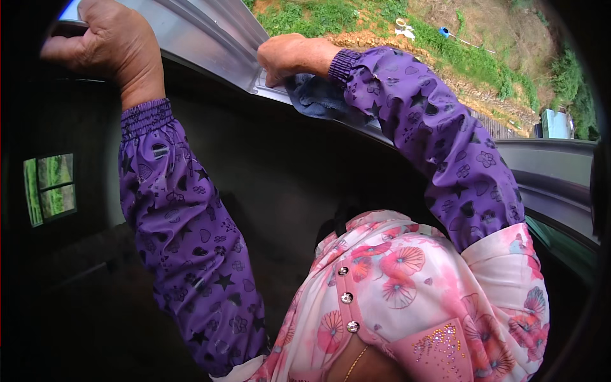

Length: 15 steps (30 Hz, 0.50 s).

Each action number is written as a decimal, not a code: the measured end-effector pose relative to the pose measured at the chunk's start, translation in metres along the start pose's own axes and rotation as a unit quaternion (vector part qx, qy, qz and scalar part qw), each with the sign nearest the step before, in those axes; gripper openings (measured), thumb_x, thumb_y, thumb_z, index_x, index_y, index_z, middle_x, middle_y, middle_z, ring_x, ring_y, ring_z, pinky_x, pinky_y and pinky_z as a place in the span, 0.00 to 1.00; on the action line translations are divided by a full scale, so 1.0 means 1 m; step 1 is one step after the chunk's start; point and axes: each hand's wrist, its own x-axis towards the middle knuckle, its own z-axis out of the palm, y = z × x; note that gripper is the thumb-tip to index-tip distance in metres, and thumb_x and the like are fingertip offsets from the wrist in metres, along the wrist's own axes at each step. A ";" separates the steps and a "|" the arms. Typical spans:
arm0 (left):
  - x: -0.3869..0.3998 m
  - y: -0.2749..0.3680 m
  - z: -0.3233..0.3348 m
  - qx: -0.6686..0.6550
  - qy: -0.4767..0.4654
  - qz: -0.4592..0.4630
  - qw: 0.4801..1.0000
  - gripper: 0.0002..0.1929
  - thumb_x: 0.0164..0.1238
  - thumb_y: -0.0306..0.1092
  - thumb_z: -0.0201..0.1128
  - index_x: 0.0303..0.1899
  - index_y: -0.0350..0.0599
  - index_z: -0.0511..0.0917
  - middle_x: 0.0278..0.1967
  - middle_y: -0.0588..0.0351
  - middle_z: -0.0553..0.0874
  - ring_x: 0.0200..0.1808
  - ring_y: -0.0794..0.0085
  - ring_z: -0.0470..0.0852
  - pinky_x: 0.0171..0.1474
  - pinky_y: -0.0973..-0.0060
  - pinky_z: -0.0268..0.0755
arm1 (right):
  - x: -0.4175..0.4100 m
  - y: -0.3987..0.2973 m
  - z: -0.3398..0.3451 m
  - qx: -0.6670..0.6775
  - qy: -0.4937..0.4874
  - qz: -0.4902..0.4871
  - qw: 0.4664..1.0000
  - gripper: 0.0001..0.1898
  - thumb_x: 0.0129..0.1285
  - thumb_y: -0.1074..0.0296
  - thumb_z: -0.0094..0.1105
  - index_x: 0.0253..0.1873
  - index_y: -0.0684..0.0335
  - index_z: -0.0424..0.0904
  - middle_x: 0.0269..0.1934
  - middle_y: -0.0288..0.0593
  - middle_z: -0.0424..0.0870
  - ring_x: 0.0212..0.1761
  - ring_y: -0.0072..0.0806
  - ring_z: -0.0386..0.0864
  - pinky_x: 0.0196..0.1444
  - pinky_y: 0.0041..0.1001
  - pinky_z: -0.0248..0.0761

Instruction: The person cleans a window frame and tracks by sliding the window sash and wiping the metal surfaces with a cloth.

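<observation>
My left hand (117,50) is raised at the upper left, its fingers bent at the edge of a metal window frame (191,28). The fingertips are partly cut off by the dark rim, so its grip is unclear. My right hand (293,55) is curled low over the window track (260,86), with a fingertip down on the metal. A dark blue cloth (315,98) lies bunched on the sill under my right wrist and hangs over the inner edge. Whether the hidden fingers hold part of the cloth does not show.
Outside lies a slope with grass (315,19) and bare earth. A blue container (444,32) and a pale bucket (401,23) sit out there. More frame (549,167) runs along the right. Below the sill the room is dark, with another window (50,188) at left.
</observation>
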 end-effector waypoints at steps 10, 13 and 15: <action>-0.005 -0.009 0.004 0.018 -0.011 -0.034 0.999 0.14 0.57 0.30 0.57 0.32 0.35 0.58 0.27 0.48 0.69 0.29 0.61 0.68 0.38 0.63 0.68 | -0.011 -0.008 0.022 0.043 0.192 -0.009 0.980 0.10 0.56 0.56 0.65 0.36 0.55 0.85 0.35 0.44 0.86 0.44 0.40 0.83 0.43 0.38 0.75; -0.002 -0.013 0.007 0.040 0.002 -0.007 0.999 0.14 0.56 0.30 0.57 0.36 0.33 0.62 0.30 0.46 0.73 0.31 0.58 0.72 0.41 0.63 0.70 | -0.006 -0.014 0.029 -0.018 0.229 -0.019 0.973 0.10 0.57 0.55 0.64 0.35 0.55 0.85 0.34 0.42 0.86 0.45 0.40 0.83 0.42 0.39 0.75; -0.004 0.040 0.010 0.004 0.059 -0.057 0.997 0.25 0.68 0.29 0.53 0.66 0.39 0.65 0.59 0.40 0.76 0.59 0.53 0.76 0.62 0.66 0.66 | -0.007 -0.006 0.032 -0.052 0.245 -0.027 0.968 0.11 0.58 0.54 0.63 0.34 0.55 0.84 0.33 0.42 0.86 0.44 0.40 0.84 0.42 0.39 0.75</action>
